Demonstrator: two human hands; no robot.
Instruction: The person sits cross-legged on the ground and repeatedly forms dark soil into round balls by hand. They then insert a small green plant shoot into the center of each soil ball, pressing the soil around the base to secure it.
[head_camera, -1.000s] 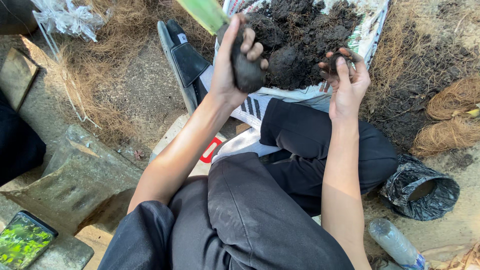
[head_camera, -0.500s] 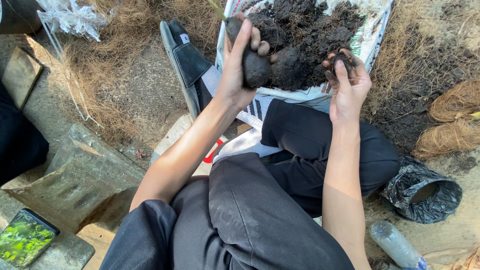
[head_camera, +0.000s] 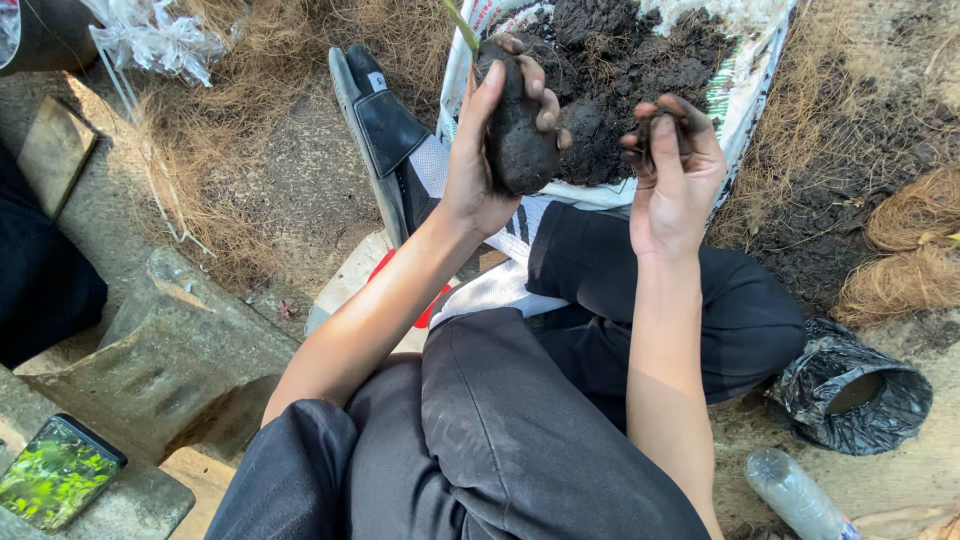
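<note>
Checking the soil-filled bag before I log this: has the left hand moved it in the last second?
Yes. The left hand has carried the soil-filled bag up the picture, toward the soil sack.

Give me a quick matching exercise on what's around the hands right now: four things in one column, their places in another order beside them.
Things:
1. soil-filled black bag
2. phone
3. clear plastic bottle
4. sandal

Places:
A. lying on the ground at bottom right
B. gripped in the left hand
C. on the concrete block at bottom left
D. on the ground left of the sack of soil

Pairs: 1-B, 2-C, 3-A, 4-D
</note>
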